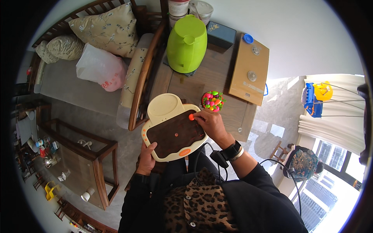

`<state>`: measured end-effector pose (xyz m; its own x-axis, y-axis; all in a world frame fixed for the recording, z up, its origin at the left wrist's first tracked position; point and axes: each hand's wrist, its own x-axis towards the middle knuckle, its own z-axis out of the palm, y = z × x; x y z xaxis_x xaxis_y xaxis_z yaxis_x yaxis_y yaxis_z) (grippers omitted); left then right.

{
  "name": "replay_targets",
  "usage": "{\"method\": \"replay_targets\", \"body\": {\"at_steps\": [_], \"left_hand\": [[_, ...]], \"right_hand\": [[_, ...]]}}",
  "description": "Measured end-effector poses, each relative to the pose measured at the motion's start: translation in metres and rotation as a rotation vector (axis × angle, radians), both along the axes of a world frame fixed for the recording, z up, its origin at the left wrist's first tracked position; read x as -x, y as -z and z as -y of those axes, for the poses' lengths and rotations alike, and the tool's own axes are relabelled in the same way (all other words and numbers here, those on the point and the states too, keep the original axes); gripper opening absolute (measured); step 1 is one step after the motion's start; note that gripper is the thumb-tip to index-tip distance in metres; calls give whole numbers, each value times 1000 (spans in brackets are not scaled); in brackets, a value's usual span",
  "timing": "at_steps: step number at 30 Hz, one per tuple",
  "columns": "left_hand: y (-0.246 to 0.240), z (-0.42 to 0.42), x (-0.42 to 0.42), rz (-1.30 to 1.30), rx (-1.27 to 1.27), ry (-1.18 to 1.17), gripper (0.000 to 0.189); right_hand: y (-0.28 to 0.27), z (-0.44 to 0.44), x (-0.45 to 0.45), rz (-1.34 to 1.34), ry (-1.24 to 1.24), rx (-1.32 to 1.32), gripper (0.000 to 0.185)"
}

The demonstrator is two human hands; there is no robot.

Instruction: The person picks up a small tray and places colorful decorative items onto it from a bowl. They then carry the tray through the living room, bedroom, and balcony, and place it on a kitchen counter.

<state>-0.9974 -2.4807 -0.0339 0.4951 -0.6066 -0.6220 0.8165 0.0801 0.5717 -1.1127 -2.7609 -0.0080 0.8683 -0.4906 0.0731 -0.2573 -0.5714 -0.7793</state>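
My left hand [147, 157] grips the lower left edge of a cream plastic toy board [166, 106], thumb on the front rim. The board is tilted over my lap, with a dark panel [166, 139] in its middle and a round tray-like part at its top. Between the thumb and fingers of my right hand [212, 123] is a small orange round piece [191, 117], held at the panel's upper right; whether it touches the panel I cannot tell. A small reddish-brown dot [176, 134] shows mid-panel. Just beyond the board sits a bowl of colourful toy fruits and vegetables [213, 101].
On the wooden table [186, 84] stand a lime-green jug [188, 43], a dark box [221, 33] and a tan board with clear knobs [250, 68]. A wooden sofa's armrest [145, 78] borders the left. A black cable [208, 144] hangs beside my right wrist. Another person [303, 164] is at right.
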Motion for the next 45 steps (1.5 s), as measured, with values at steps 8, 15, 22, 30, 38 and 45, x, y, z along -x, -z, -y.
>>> {"method": "replay_targets", "body": {"at_steps": [8,15,22,30,38,45], "left_hand": [[-4,2,4,35,19,15,60],[-8,5,6,41,1,14,60],[-11,7,11,93,-14,15,63],[-12,9,20,98,-29,-2,63],[-6,9,21,111,-49,-10,59],[1,3,16,77,-56,-66,59]], "right_hand": [[-12,-3,-1,-24,71,181,7],[-7,0,4,-4,41,93,7],[7,-7,4,-42,25,136,9],[26,-10,2,-128,-56,231,8],[27,-12,2,-93,-39,232,10],[33,42,5,-18,250,214,8]]}}
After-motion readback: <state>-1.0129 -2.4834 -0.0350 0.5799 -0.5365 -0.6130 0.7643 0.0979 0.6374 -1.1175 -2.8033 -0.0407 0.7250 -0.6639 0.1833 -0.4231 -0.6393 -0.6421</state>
